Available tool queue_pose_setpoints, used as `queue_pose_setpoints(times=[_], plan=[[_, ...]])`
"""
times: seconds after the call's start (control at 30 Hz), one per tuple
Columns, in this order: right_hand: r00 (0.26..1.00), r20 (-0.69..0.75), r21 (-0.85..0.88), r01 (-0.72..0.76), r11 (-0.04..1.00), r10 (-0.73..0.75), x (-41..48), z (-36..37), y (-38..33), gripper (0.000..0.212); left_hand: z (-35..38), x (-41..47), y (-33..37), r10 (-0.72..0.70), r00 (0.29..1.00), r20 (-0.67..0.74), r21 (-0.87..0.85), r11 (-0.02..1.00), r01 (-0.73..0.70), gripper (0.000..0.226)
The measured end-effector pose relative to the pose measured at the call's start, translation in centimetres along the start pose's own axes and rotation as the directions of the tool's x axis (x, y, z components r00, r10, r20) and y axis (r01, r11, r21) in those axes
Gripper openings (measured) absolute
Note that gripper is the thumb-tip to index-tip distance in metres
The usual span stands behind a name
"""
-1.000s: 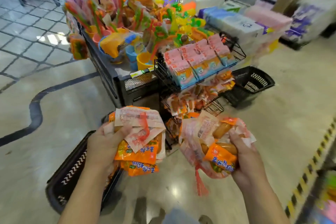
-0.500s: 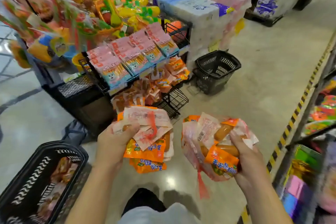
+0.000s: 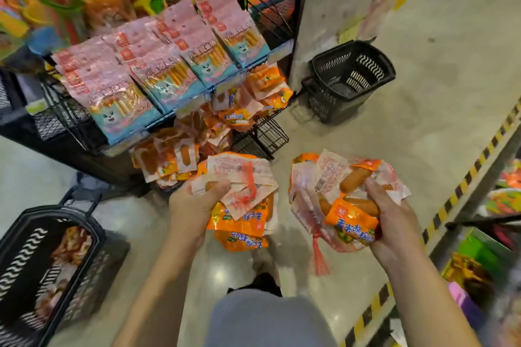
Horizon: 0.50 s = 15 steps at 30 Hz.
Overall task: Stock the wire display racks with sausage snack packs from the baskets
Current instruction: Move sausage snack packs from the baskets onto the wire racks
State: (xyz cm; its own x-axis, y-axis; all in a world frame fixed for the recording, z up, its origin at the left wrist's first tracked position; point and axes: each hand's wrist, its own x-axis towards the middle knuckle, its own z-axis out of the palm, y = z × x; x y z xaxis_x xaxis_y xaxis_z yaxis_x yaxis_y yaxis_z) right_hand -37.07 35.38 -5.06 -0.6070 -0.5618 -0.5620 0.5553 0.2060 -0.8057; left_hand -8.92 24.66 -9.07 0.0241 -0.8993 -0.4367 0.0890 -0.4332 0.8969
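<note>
- Left hand (image 3: 194, 205) grips a sausage-pack bundle (image 3: 242, 205) and right hand (image 3: 394, 220) grips another (image 3: 344, 205), both just before the wire rack (image 3: 267, 135), likely ready for shelving.
- Supply basket (image 3: 42, 262) sits left of the rack.

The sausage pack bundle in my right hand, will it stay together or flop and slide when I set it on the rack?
Probably floppy: the bundle sags around the right hand, its film wrappers crumpled. Likely slippery too, since the wrappers look glossy, so loose packs may slide apart. The sausages look rounded, so single packs might roll slightly.
</note>
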Motion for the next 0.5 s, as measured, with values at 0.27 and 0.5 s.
queue_pose_setpoints(times=[0.27, 0.5], plan=[[0.997, -0.022, -0.098, -0.075, 0.992, 0.073, 13.7, 3.5, -0.4, 0.02, 7.0, 10.6, -3.1, -0.075, 0.997, 0.025, 0.049, 0.996, 0.073, 0.032], [0.988, 0.052, -0.138, -0.138, 0.981, 0.147, 28.5, 4.5, 7.7, 0.05, 9.4, 19.3, -13.4, -0.048, 0.988, -0.146, 0.096, 0.993, 0.062, 0.029]])
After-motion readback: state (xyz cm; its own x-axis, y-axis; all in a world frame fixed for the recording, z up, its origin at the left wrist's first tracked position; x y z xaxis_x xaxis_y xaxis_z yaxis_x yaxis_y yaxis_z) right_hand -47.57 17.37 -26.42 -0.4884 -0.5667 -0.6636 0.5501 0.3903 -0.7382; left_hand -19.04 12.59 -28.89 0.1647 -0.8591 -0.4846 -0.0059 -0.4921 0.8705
